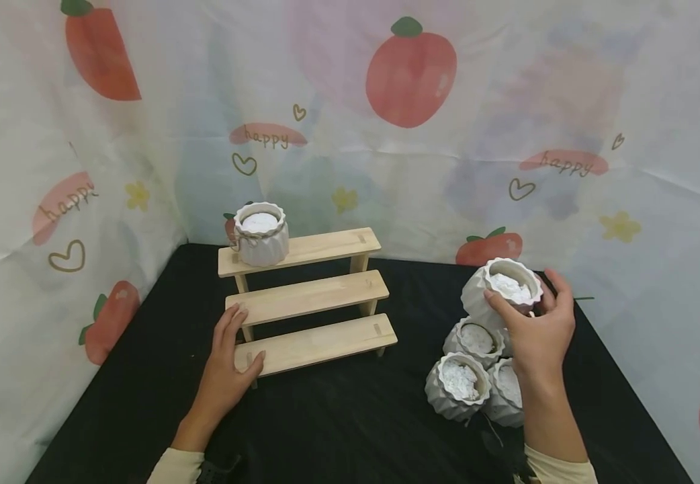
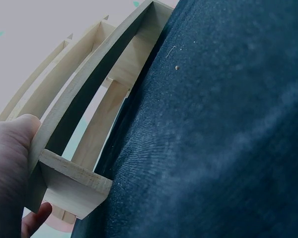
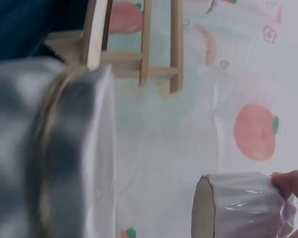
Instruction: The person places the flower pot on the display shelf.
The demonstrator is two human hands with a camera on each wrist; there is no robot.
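A three-tier wooden display stand (image 1: 320, 296) stands on the black cloth. My left hand (image 1: 226, 359) grips its left end, the thumb on the lowest step and fingertips at the middle step. In the left wrist view the thumb lies on the wooden stand (image 2: 74, 109) and a fingertip shows past its end. My right hand (image 1: 546, 336) holds a white ribbed ceramic pot (image 1: 477, 296) with white filling, above several similar pots (image 1: 447, 400). In the right wrist view the held pot (image 3: 243, 206) is tilted, pinched at its far end. Another white pot (image 1: 263, 250) with twine sits on the top step.
Black cloth (image 1: 326, 430) covers the table. Printed fabric (image 1: 338, 81) hangs behind and at both sides, close to the stand's back. A twine-tied pot (image 3: 20, 148) looms near the right wrist camera. The standing pots on the right are bunched tightly together.
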